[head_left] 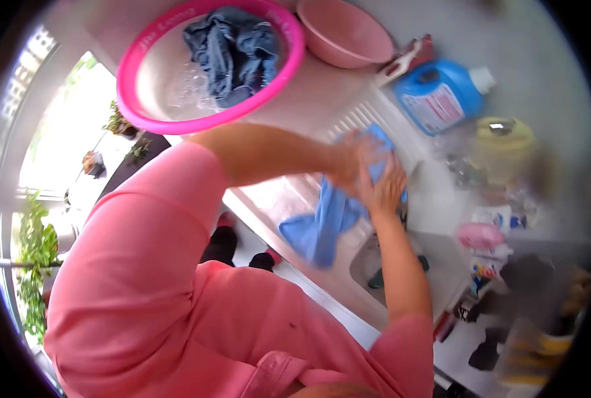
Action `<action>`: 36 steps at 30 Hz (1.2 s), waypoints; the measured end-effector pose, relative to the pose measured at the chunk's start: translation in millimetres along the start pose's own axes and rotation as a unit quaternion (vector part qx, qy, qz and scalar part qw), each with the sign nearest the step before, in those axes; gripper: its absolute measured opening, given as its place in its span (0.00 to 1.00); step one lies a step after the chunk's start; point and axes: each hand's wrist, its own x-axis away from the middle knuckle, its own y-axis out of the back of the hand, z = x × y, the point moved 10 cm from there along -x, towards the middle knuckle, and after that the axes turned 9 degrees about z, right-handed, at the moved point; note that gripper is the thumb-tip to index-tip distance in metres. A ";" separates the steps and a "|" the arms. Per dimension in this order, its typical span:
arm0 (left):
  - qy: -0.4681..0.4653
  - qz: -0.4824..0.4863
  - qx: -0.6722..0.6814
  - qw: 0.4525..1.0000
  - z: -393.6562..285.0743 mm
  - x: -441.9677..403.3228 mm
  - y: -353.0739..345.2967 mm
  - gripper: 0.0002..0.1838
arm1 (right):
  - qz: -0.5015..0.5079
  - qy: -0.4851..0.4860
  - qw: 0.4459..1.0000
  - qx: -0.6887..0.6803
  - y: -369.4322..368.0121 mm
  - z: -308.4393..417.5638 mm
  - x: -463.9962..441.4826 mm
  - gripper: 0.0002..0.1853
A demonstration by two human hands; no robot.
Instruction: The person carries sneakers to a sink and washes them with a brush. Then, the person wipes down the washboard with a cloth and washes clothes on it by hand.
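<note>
Both hands on a blue cloth [335, 215], over a ribbed washboard [356, 118].
Left hand [354, 161] blurred, right hand [384, 186] just beside it, fingers extended over the cloth; cannot tell whether either grip is closed. Cloth trails from the hands toward 7 o'clock. From the hands: pink-rimmed tub [176, 125] at 10, rim lettered "Jiu Long", second rim lettering blurred, dark-blue garment [232, 56] inside; pink basin [345, 33] at 12; blue bottle [444, 93] between 1 and 2, white label's print illegible; pink pack [479, 236] at 4, beside a colourful packet [486, 268], lettering too small to read.
</note>
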 end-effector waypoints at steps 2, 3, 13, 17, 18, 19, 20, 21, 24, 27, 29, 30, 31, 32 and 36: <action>0.016 0.008 -0.001 1.000 32.4 -47.2 20.2 0.64 | 0.073 -0.118 0.990 -0.016 -19.5 -45.9 -43.3 0.43; 0.050 0.018 -0.007 0.999 29.9 -48.5 30.1 0.64 | 0.123 -0.180 0.974 -0.058 -23.1 -60.8 -53.2 0.45; 0.177 0.030 -0.021 0.984 52.4 34.1 26.8 0.23 | 0.121 -0.311 0.880 -0.339 23.2 -78.1 74.9 0.22; 0.168 -0.046 0.003 0.985 50.0 74.7 40.8 0.17 | 0.015 -0.369 0.756 -0.541 31.0 -88.5 98.5 0.17; 0.189 -0.080 0.016 0.979 57.6 86.4 50.4 0.16 | -0.035 -0.380 0.703 -0.600 36.7 -96.7 98.6 0.17; 0.184 -0.083 0.013 0.979 59.7 95.1 51.9 0.16 | -0.046 -0.361 0.694 -0.621 43.9 -101.0 93.1 0.20; 0.197 -0.100 0.059 0.973 67.7 106.2 52.9 0.15 | -0.063 -0.355 0.669 -0.650 53.2 -106.7 87.3 0.25; 0.203 -0.109 0.084 0.970 70.3 115.2 51.3 0.15 | -0.095 -0.324 0.662 -0.669 70.9 -108.6 76.5 0.26; 0.186 -0.136 -0.003 0.973 60.7 136.5 56.5 0.15 | -0.100 -0.261 0.662 -0.696 121.9 -106.7 35.7 0.27; 0.176 -0.136 -0.006 0.975 28.9 152.3 58.9 0.21 | -0.062 -0.164 0.684 -0.708 170.5 -62.9 -11.9 0.27; 0.153 -0.144 0.015 0.978 11.1 156.5 65.5 0.36 | -0.047 -0.069 0.697 -0.712 205.2 -17.9 -41.4 0.27; 0.157 -0.153 0.016 0.976 5.1 158.3 74.1 0.36 | -0.041 -0.062 0.700 -0.710 213.7 -10.2 -52.7 0.27; 0.129 -0.183 0.067 0.972 -2.0 160.3 85.8 0.37 | -0.029 -0.032 0.692 -0.720 222.8 -0.9 -66.7 0.27; 0.100 -0.213 0.117 0.965 -8.4 160.7 97.6 0.38 | -0.016 -0.003 0.683 -0.730 231.0 5.5 -79.2 0.27; 0.060 -0.359 0.242 0.900 -15.9 165.1 152.2 0.45 | -0.006 0.078 0.706 -0.704 280.8 36.9 -110.4 0.24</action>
